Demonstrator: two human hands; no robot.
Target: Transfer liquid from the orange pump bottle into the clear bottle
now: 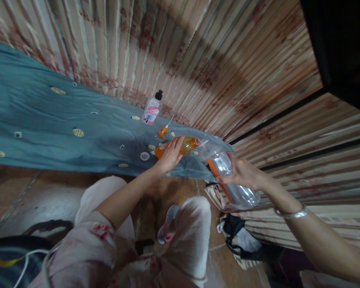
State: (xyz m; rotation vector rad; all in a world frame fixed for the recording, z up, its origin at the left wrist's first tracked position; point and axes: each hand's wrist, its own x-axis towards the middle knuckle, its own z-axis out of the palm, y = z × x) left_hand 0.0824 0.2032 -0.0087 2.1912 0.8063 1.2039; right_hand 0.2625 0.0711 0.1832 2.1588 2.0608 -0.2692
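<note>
My left hand (170, 154) is wrapped round a small bottle of orange liquid (188, 145), which lies tilted with its open neck to the right. A large clear bottle with an orange label (221, 164) is gripped in my right hand (243, 173). Its neck points up and left, and the two bottle mouths meet or nearly meet. Behind my left hand an orange pump top (163, 131) with a thin tube lies on the teal cloth (105, 128). A small round white cap (144, 156) rests just left of my left hand.
A clear bottle with a black pump and pink label (151, 110) is on the cloth near the pleated curtain (180, 60). Below right, a black and white bag (238, 236) is on the tiled floor (150, 188). A dark tub (15, 256) sits at lower left.
</note>
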